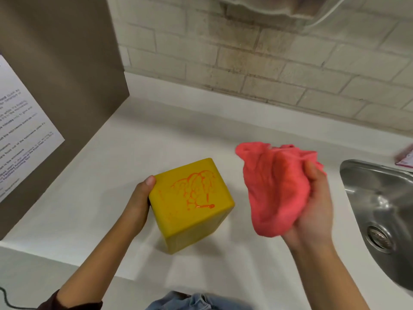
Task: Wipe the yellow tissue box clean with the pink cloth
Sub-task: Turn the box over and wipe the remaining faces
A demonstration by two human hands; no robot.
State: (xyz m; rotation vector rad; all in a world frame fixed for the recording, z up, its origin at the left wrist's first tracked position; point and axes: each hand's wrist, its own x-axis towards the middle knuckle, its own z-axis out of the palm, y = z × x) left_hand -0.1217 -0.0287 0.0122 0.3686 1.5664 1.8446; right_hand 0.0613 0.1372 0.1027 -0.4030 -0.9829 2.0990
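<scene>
A yellow cube-shaped tissue box (176,218) stands tilted on the white counter, its upper face smeared with an orange-red sauce stain (197,191). My left hand (137,204) grips the box's left side, thumb on the top edge. To the right of the box, apart from it, my right hand (312,206) holds a bunched pink cloth (277,186) above the counter. The cloth hangs loose over my palm and does not touch the box.
A steel sink (380,206) with a drain lies at the right edge. A brown cabinet side (67,86) with a printed notice (24,130) stands on the left. The tiled wall runs behind the white counter (169,135). A pink packet (405,157) sits behind the sink.
</scene>
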